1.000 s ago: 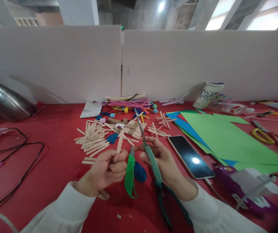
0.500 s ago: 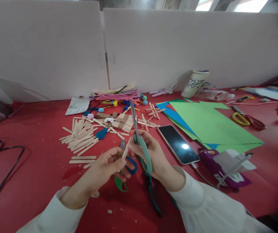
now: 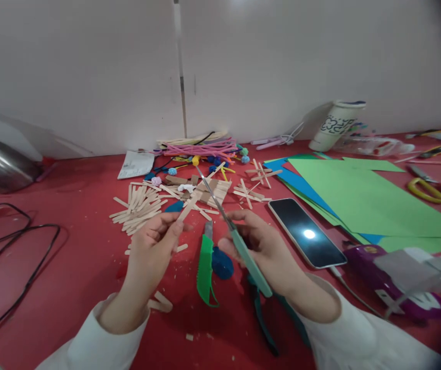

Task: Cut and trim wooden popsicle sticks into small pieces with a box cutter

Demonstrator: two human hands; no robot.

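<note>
My left hand [image 3: 151, 245] pinches a wooden craft stick [image 3: 188, 207] between thumb and fingers, its far end pointing up and to the right. My right hand [image 3: 267, 245] grips teal-handled scissors [image 3: 243, 252], whose blades [image 3: 212, 195] reach up and left, close to the stick's tip. Both hands hover above the red table [image 3: 70, 246]. A green utility knife [image 3: 205, 264] and a blue pom-pom [image 3: 221, 263] lie on the table between my hands.
A pile of craft sticks [image 3: 139, 208] lies beyond my left hand, pipe cleaners [image 3: 201, 149] behind it. A phone [image 3: 306, 233], green and blue paper sheets [image 3: 359, 200], a purple glue gun [image 3: 390, 275], a paper cup [image 3: 334, 126], yellow scissors [image 3: 424, 190] are right. Black cables [image 3: 16, 246] lie left.
My hands have drawn apart and the left hand has lifted the stick higher. The scissor blades have tilted further to the left. The green knife shows fully between the hands.
</note>
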